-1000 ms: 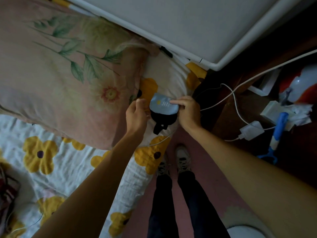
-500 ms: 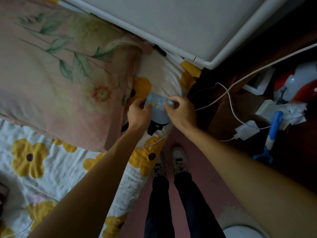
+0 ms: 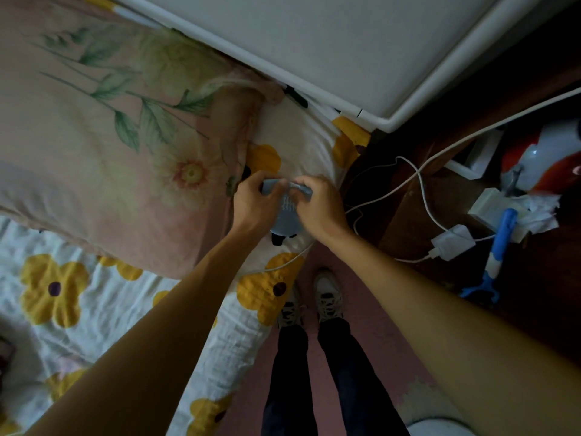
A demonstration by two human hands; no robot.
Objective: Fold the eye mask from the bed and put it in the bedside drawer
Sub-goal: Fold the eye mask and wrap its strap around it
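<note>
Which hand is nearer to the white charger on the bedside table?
Right. The right hand holds the eye mask on the side toward the charger; the left hand grips the mask's far side.

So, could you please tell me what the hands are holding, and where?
Both hands, left hand and right hand, pinch the blue eye mask along its upper edge.

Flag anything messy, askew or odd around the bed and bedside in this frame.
The eye mask is held normally in both hands. The mess is on the dark bedside surface: a white cable loops loosely across it to a charger, beside crumpled white paper and a blue-handled tool. No drawer is visibly open.
</note>
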